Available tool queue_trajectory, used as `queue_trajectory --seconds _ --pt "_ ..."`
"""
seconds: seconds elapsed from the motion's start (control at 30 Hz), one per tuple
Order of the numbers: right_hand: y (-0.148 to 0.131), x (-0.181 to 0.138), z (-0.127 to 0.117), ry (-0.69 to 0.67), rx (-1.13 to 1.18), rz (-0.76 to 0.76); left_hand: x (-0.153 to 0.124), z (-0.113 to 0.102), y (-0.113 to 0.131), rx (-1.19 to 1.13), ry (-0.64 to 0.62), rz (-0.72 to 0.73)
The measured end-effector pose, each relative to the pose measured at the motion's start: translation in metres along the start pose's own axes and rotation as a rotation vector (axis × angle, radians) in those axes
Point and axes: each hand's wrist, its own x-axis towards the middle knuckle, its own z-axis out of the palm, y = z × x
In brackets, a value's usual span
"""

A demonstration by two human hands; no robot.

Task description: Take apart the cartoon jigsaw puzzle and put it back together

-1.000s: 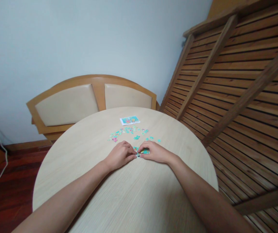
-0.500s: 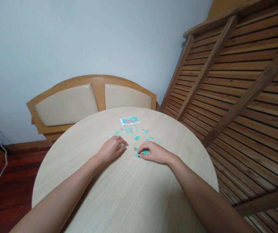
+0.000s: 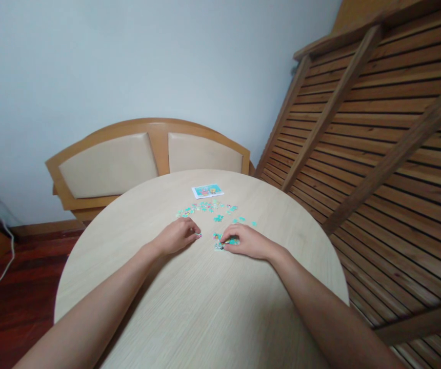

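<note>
Centrally, left hand (image 3: 176,237) curled on a loose piece (image 3: 198,235), right hand (image 3: 244,241) pinching joined pieces (image 3: 220,240), table (image 3: 205,307) edges distant

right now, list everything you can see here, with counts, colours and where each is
round table: one, pale wood, centre
loose puzzle pieces: many, mostly teal, far side of the table
joined puzzle pieces: small cluster, teal, under the right fingertips
picture card: one, blue and white, beyond the pieces
bench: one, wood with two beige pads, behind the table
slatted frame: one, brown wood, leaning at right
left hand: pinches a small piece
right hand: rests on the cluster
</note>
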Motion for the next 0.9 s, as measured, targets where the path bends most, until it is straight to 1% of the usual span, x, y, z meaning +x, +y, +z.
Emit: queue_trajectory --seconds 0.23,0.47,0.53,0.6,0.7,0.8,0.9 --pt "-0.002 0.000 -0.001 -0.002 -0.011 -0.018 0.001 0.005 -0.005 0.006 0.022 0.001" --pt "-0.003 0.001 -0.001 -0.014 -0.031 -0.035 0.002 0.010 -0.014 0.126 0.140 -0.075" --pt "0.000 0.004 0.000 0.001 -0.065 -0.040 0.002 0.011 -0.016 0.177 0.188 -0.104" --pt "0.004 0.009 0.000 0.041 -0.125 -0.028 0.003 0.012 -0.017 0.215 0.246 -0.127" --pt "0.011 0.021 0.000 0.096 -0.268 0.029 0.005 0.018 -0.018 0.246 0.311 -0.150" --pt "0.019 0.037 0.000 0.100 -0.403 0.105 0.009 0.026 -0.016 0.287 0.335 -0.185" --pt "0.027 0.054 0.002 0.076 -0.450 0.132 0.012 0.032 -0.016 0.322 0.329 -0.233"
